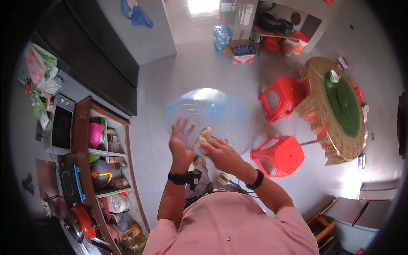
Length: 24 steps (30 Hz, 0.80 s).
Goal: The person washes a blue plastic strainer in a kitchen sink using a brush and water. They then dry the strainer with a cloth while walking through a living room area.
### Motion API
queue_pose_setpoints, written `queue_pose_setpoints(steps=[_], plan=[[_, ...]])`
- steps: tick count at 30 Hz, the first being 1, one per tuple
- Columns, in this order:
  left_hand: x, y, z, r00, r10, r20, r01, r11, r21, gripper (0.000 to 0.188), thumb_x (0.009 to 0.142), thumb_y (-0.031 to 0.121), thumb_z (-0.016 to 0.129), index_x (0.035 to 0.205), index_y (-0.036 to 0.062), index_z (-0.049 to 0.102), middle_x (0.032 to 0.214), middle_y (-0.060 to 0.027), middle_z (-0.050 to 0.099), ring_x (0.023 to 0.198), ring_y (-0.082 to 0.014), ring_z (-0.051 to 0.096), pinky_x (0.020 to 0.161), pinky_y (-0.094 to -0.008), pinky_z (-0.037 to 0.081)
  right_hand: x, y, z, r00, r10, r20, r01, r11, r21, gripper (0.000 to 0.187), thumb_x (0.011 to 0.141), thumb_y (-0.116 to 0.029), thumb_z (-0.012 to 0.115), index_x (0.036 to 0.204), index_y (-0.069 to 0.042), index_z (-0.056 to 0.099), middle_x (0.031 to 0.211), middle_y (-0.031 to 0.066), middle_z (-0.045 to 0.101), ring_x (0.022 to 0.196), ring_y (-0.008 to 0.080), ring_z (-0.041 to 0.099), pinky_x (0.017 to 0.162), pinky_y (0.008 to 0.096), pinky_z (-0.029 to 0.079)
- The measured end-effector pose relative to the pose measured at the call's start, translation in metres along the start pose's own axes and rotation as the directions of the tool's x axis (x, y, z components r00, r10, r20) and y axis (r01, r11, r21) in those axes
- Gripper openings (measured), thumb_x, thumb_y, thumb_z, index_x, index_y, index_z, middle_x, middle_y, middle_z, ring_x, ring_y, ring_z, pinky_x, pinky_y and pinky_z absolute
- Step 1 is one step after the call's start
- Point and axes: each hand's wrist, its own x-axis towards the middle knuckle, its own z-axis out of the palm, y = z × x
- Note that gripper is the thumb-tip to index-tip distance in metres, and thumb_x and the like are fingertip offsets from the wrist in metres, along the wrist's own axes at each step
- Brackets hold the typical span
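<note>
A large, round, see-through blue mesh cover (pixel 231 117) with fine ribs is up in front of me, above the floor. My left hand (pixel 182 142) is at its near left rim, the fingers spread and showing pale through the mesh, the thumb apart from them. It appears to hold the cover by this edge. In my right hand (pixel 221 154) is a bunched pale cloth (pixel 205 138), pressed against the cover near its lower middle. The cloth hides part of the rim.
To the right stand two red plastic stools (pixel 284 157) and a round table (pixel 316 123) with a patterned cloth. Open shelves (pixel 106 187) and a microwave (pixel 61 123) line the left. A carton of bottles (pixel 243 53) sits on the floor ahead.
</note>
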Motion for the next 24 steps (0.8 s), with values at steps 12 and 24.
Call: queue_pose_setpoints(steps=[12,24], plan=[[0.251,0.063,0.074,0.974,0.020,0.225,-0.067,0.977,0.202,0.066,0.112,0.051,0.042,0.164,0.0120,0.031,0.161,-0.0110,0.041,0.143,-0.0274,0.044,0.103,-0.0432,0.050,0.287,0.152,-0.016,0.990,-0.071,-0.119,0.046,0.978,-0.202,0.058,0.084,0.002,0.068,0.140,-0.009,0.055,0.142,0.0207,0.053,0.135,0.0459,0.048,0.115,0.0525,0.039],[0.489,0.131,0.115,0.978,0.097,0.187,-0.166,0.903,0.397,0.063,0.111,0.050,0.046,0.164,0.0177,0.034,0.163,-0.0099,0.041,0.145,-0.0294,0.042,0.110,-0.0527,0.042,0.479,0.329,-0.044,0.937,0.279,-0.208,-0.266,0.960,0.091,0.047,0.079,0.008,0.068,0.123,-0.005,0.066,0.118,0.0207,0.064,0.123,0.0485,0.057,0.108,0.0510,0.046]])
